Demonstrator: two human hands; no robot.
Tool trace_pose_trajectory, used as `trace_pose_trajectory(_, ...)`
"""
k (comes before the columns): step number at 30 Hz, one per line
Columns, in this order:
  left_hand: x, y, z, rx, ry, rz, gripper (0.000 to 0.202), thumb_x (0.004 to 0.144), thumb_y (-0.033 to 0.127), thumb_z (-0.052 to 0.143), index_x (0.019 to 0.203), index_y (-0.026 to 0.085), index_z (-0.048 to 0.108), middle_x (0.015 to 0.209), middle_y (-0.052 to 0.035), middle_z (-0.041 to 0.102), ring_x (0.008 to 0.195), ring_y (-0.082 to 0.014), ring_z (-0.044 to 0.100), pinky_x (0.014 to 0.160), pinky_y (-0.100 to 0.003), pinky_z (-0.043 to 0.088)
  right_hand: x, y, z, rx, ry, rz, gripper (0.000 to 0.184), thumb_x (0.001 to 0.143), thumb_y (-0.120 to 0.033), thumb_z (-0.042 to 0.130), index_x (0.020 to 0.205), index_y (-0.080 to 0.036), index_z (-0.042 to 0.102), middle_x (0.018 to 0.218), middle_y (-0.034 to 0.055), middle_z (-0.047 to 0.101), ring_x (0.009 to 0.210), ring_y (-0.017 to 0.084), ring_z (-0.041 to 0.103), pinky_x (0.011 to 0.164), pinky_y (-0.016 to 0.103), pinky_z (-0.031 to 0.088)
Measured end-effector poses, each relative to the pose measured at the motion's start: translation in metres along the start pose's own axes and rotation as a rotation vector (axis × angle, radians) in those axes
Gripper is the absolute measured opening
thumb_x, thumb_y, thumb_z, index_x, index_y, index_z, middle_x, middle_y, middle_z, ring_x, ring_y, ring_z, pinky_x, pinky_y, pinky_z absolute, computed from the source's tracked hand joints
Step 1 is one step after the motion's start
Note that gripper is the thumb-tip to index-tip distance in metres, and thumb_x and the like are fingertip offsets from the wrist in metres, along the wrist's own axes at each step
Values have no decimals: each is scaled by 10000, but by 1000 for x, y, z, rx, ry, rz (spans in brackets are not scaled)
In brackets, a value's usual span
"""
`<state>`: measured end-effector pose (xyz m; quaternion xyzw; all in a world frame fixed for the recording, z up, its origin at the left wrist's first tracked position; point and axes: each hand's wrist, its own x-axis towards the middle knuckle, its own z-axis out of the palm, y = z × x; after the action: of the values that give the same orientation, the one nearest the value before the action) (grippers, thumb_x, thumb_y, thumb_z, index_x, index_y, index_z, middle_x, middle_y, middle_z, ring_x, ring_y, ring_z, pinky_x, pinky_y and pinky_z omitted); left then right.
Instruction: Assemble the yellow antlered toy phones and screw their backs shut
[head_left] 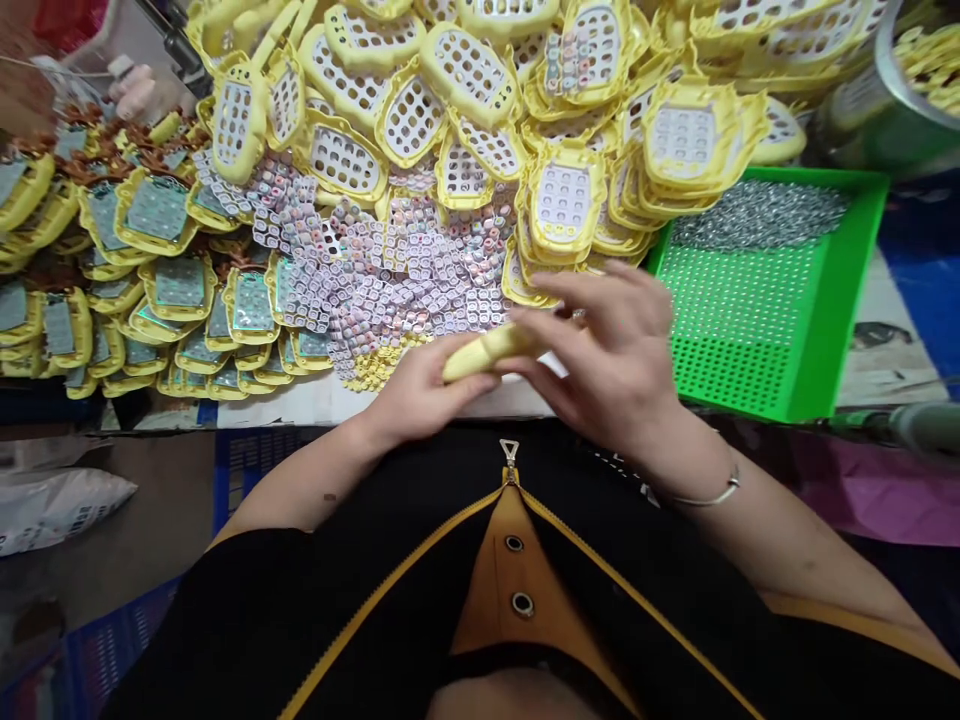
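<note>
Near the table's front edge my left hand (424, 395) is closed around a yellow plastic shell (484, 352), which is seen edge-on. My right hand (619, 350) is at the shell's right end, with thumb and fingers bent about it; blur and the hand itself hide what the fingertips hold. A bit of white shows below the right fingers. Just beyond the hands lie many small printed keypad pieces (405, 270) and a heap of tiny yellow parts (375, 365). Stacked yellow shells with white keypads (566, 205) stand behind my right hand.
A green perforated tray (814, 330) at the right holds a pile of small screws (757, 215). Yellow shells with greenish panels (157, 210) are stacked at the left. More shells (469, 75) fill the back. A round container (885, 110) stands at the back right.
</note>
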<state>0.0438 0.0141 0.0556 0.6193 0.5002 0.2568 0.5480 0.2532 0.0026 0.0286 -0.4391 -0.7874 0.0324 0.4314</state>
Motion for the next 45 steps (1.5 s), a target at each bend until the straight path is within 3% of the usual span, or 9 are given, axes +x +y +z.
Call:
trace_pose_trajectory(3, 11, -8, 11, -549, 139, -61, 489, 718, 550, 805, 1051, 209, 695, 1049, -59, 738, 991, -222, 685, 878, -345, 526, -3, -4, 9, 265, 157, 397, 387, 862, -508, 686, 1129, -238, 611, 1086, 113, 685, 1006, 254, 646, 904, 458, 521)
trace_pose_trajectory(8, 18, -13, 23, -734, 91, -54, 527, 674, 538, 847, 1056, 212, 690, 1130, -77, 737, 1121, -274, 661, 935, -377, 518, -7, -11, 40, 1073, -177, 747, 564, 788, -663, 679, 1091, -201, 564, 1029, 88, 693, 915, 209, 678, 830, 392, 587)
trace_pose_trajectory(15, 22, -6, 8, -839, -226, -98, 910, 434, 686, 880, 1204, 261, 647, 1211, -106, 716, 1130, -360, 660, 860, -446, 572, 0, -6, 27, 1695, -652, 908, 474, 707, -587, 776, 864, -157, 654, 685, 21, 657, 538, 142, 595, 460, 274, 518)
trace_pose_trajectory(19, 27, -5, 12, -830, 35, -71, 774, 538, 550, 877, 1221, 286, 626, 990, -20, 752, 1012, -266, 709, 940, -416, 547, -4, -6, 33, 1243, -471, 822, 557, 860, -693, 527, 889, -153, 661, 739, 72, 691, 567, 177, 631, 531, 336, 565)
trace_pose_trajectory(23, 29, -10, 17, -828, 209, -108, 582, 663, 447, 811, 1191, 289, 626, 894, 27, 736, 924, -188, 716, 941, -364, 540, -11, -9, 41, 356, -137, 353, 849, 871, -784, 380, 1303, -77, 567, 1197, 233, 679, 1015, 308, 681, 833, 460, 585)
trace_pose_trajectory(27, 25, -10, 23, -868, 264, -179, 503, 647, 447, 840, 1084, 265, 673, 826, 36, 713, 779, -148, 689, 777, -280, 562, -12, -18, 39, -104, -185, 87, 734, 960, -638, 382, 1381, -50, 510, 1015, 184, 739, 820, 256, 696, 663, 348, 524)
trace_pose_trajectory(35, 18, -3, 29, -947, 244, -214, 479, 561, 400, 922, 895, 218, 630, 699, 75, 601, 637, -76, 586, 657, -205, 509, -10, -25, 32, -271, -219, 51, 607, 995, -496, 353, 1303, -12, 554, 602, 88, 706, 448, 188, 591, 456, 312, 299)
trace_pose_trajectory(40, 18, -5, 29, -899, 250, -231, 413, 629, 393, 893, 878, 224, 610, 778, 54, 637, 715, -95, 607, 768, -242, 514, -12, -24, 36, -333, -247, 10, 579, 986, -441, 352, 1218, 28, 599, 568, 109, 695, 422, 193, 588, 437, 316, 286)
trace_pose_trajectory(45, 19, 0, 29, -829, 269, -201, 427, 672, 446, 866, 909, 238, 578, 708, 76, 593, 631, -82, 587, 674, -233, 500, -11, -23, 37, -163, -342, 147, 681, 977, -573, 359, 1344, -24, 526, 680, 118, 741, 514, 239, 654, 468, 320, 360)
